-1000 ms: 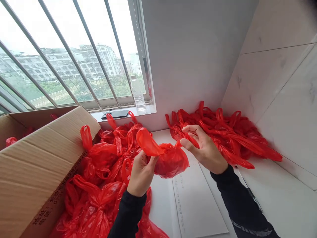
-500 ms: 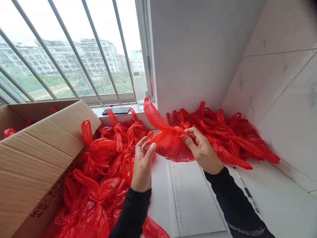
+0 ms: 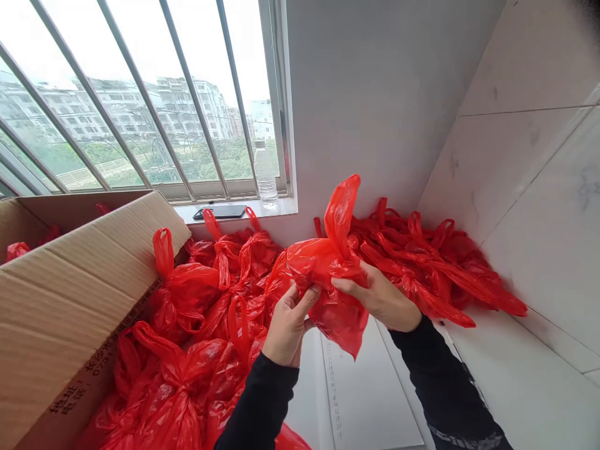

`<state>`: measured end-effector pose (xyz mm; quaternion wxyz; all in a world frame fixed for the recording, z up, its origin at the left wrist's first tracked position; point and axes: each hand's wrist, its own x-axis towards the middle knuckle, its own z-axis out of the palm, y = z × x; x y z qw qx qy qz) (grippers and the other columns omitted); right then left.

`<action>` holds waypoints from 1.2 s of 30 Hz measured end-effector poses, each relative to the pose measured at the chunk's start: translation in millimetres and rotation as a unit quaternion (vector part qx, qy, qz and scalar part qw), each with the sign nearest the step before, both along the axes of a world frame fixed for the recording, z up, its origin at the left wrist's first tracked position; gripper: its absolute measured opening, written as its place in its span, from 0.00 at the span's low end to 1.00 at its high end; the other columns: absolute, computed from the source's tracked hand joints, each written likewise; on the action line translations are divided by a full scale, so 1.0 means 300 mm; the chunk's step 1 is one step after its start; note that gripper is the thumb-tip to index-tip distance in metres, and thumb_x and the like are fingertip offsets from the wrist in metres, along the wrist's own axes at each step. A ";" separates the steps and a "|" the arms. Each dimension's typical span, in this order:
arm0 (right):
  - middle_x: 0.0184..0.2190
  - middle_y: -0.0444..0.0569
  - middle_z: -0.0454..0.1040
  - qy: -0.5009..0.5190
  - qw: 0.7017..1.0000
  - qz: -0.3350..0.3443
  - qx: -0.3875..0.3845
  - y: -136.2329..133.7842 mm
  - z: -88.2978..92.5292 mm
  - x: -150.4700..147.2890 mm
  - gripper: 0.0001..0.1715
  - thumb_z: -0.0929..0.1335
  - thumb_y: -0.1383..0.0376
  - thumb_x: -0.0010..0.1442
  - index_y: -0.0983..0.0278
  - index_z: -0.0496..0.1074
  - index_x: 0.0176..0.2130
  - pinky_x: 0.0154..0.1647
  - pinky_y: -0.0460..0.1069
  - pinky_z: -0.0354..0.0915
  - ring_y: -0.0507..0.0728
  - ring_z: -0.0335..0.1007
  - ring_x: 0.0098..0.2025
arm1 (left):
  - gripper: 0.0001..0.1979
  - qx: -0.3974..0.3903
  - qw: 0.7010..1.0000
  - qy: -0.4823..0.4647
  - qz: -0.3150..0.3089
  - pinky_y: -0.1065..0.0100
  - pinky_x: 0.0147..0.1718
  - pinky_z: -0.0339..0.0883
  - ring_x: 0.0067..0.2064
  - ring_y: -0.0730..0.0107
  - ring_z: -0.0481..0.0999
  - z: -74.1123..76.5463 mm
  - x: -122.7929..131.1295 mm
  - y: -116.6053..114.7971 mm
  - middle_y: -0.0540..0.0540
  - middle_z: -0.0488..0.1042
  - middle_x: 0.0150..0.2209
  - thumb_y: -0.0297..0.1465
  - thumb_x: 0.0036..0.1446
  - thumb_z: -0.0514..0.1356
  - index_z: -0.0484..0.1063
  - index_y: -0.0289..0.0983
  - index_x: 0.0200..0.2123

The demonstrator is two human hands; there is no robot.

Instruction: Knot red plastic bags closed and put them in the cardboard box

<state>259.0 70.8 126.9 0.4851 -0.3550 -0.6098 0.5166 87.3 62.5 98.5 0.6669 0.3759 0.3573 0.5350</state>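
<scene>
A thin red plastic bag [image 3: 328,269] is being held up by both hands at the centre of the frame.
Black Chinese characters are being shown on the flap of the brown cardboard box [image 3: 70,300] at lower left, with "地址" legible and the rest too slanted to read; faint print on the white paper sheet [image 3: 365,394] at lower centre cannot be read. The left hand [image 3: 288,328] is being raised from below, its thumb and curled fingers pinching the bag's lower left edge. The right hand [image 3: 379,300] is being held back-up, its thumb pressed along the bag's middle and its fingers hidden behind the plastic. The bag's long axis is being kept roughly upright, with one handle pointing to upper centre and the body hanging down, between the heap of knotted red bags [image 3: 197,325] on the left and the pile of flat red bags [image 3: 435,262] on the right.
</scene>
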 end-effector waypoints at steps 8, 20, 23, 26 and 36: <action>0.39 0.47 0.79 -0.023 0.999 -0.036 0.003 0.008 -0.021 -0.014 0.10 0.69 0.57 0.60 0.59 0.75 0.39 0.48 0.55 0.71 0.60 0.75 0.43 | 0.18 0.032 0.999 -0.013 0.031 0.64 0.42 0.74 0.43 0.60 0.79 0.010 0.011 -0.013 0.43 0.81 0.40 0.37 0.52 0.68 0.77 0.35 0.45; 0.32 0.45 0.76 0.001 1.000 -0.002 -0.013 -0.006 -0.010 -0.014 0.08 0.71 0.59 0.58 0.61 0.75 0.35 0.42 0.53 0.69 0.58 0.73 0.37 | 0.18 0.038 0.998 -0.044 0.031 0.64 0.42 0.73 0.42 0.60 0.79 0.026 0.010 -0.021 0.43 0.81 0.38 0.35 0.50 0.69 0.77 0.35 0.45; 0.30 0.44 0.75 0.007 1.000 -0.001 -0.021 -0.002 -0.015 -0.013 0.08 0.72 0.60 0.57 0.63 0.74 0.34 0.38 0.51 0.67 0.57 0.70 0.34 | 0.18 0.078 0.997 -0.024 0.010 0.65 0.43 0.72 0.42 0.62 0.79 0.029 0.012 -0.028 0.44 0.81 0.40 0.31 0.51 0.69 0.76 0.36 0.46; 0.31 0.44 0.75 0.015 0.999 0.014 -0.033 -0.005 -0.007 -0.019 0.11 0.73 0.59 0.56 0.64 0.74 0.35 0.37 0.50 0.67 0.56 0.70 0.35 | 0.15 0.086 0.995 -0.020 0.041 0.66 0.41 0.72 0.41 0.62 0.79 0.018 0.009 -0.024 0.44 0.81 0.37 0.33 0.53 0.68 0.77 0.35 0.44; 0.33 0.46 0.76 0.019 0.998 0.036 -0.050 -0.009 -0.007 -0.024 0.12 0.75 0.63 0.52 0.65 0.74 0.36 0.39 0.51 0.67 0.57 0.71 0.37 | 0.18 0.041 0.997 -0.016 0.067 0.66 0.39 0.72 0.40 0.62 0.78 0.015 0.006 -0.014 0.42 0.81 0.38 0.39 0.51 0.69 0.79 0.33 0.41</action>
